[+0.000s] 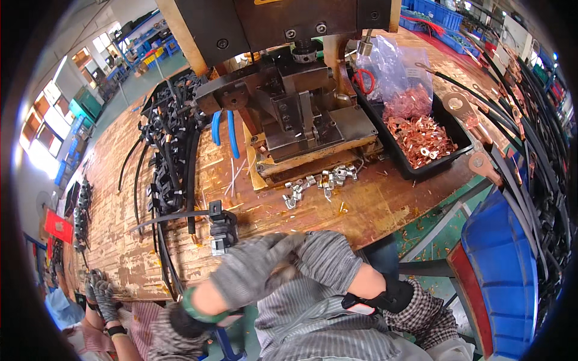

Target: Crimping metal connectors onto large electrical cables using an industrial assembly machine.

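Both gloved hands meet at the near bench edge, in front of the press (307, 78). The left hand (256, 272) is blurred and the right hand (328, 256) covers part of it; the fingers look bent inward, but I cannot tell how far open they are or whether they have hold of anything between them.

Nearest to them, just beside the left hand and in front of the press toward its left, stands the black clip-bound cable bundle (223, 228). Closer in to the press foot lie the silver metal terminals (295, 195) in a loose scatter.

Working well here, I judge, means doing any fingering at this near edge, well apart from the press die. Steady pressure from the right hand should let the left make the finer adjustments. Knit gloves probably dull the feel of small parts, so a look at the fingertips is worth the pause. The left elbow and cuff want a path clear of the bundle, and neither sleeve should sweep the terminals in front of the press.
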The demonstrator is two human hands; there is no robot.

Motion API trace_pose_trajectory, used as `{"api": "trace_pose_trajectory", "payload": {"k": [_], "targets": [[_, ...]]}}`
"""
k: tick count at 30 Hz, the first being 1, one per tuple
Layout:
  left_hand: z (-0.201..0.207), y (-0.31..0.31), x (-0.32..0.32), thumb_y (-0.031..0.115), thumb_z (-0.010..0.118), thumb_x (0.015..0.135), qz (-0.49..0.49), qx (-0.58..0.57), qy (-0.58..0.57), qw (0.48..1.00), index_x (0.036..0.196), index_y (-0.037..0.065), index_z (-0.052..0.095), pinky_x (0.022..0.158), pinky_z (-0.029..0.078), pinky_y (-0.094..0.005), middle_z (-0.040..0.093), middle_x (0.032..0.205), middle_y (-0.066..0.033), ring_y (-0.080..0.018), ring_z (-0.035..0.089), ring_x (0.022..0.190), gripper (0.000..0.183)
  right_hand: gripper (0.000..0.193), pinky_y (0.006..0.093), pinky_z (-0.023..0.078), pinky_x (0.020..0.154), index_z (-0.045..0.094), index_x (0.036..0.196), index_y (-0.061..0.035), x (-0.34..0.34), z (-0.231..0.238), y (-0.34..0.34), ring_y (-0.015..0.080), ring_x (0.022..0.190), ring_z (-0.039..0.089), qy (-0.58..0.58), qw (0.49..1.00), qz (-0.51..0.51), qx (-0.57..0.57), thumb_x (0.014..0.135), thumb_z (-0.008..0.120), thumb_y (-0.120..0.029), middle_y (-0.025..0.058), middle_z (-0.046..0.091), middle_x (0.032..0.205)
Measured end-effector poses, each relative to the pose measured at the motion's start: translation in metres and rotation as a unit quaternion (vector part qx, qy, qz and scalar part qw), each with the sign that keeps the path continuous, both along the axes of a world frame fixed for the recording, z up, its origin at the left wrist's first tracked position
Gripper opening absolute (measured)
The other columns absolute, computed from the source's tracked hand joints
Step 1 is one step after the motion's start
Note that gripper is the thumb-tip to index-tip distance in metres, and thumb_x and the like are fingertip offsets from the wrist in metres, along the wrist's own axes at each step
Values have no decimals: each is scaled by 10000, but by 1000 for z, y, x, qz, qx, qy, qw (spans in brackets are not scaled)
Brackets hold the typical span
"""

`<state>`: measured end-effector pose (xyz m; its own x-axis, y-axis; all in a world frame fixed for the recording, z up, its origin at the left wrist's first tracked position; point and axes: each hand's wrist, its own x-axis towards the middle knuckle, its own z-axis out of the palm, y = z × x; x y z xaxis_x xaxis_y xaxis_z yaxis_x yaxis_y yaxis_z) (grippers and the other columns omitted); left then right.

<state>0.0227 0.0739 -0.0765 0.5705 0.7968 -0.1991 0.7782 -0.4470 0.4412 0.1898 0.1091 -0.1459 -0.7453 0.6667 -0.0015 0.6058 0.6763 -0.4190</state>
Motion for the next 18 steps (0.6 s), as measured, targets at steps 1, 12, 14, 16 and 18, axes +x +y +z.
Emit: {"api": "trace_pose_trajectory", "payload": {"k": [1,12,14,16,18], "targets": [[-21,4,5,265,583,845,86,-41,-56,994,1291,92,399,795,480,-341,591,1041,-144,-295,597,946,513,234,390,478,699,567,925,-47,7,-5,6,287,831,598,-22,999,14,-31,853,434,-226,160,614,868],[-62,10,-11,258,533,863,103,-19,-141,984,1155,56,494,580,499,-366,624,800,-145,-295,624,654,357,396,394,456,731,613,893,-63,14,-29,24,348,817,579,146,955,4,-256,889,421,-409,173,610,804],[-71,14,-12,246,532,861,80,28,-135,987,1126,64,510,571,496,-372,620,800,-137,-296,617,644,323,402,395,459,718,624,872,-74,14,-14,24,346,800,583,86,977,-16,-193,880,431,-427,169,613,787],[-71,13,-14,235,532,858,64,79,-123,987,1096,72,527,562,492,-377,615,801,-129,-298,611,634,289,409,396,461,706,635,851,-86,16,-10,29,343,783,586,29,991,-27,-126,871,442,-446,164,616,770],[-66,9,-15,214,530,855,82,116,-114,983,1056,85,546,554,489,-371,614,838,-111,-292,608,651,239,436,408,460,683,633,845,-74,34,-15,41,328,768,589,123,986,5,-111,856,451,-470,159,616,763]]}}
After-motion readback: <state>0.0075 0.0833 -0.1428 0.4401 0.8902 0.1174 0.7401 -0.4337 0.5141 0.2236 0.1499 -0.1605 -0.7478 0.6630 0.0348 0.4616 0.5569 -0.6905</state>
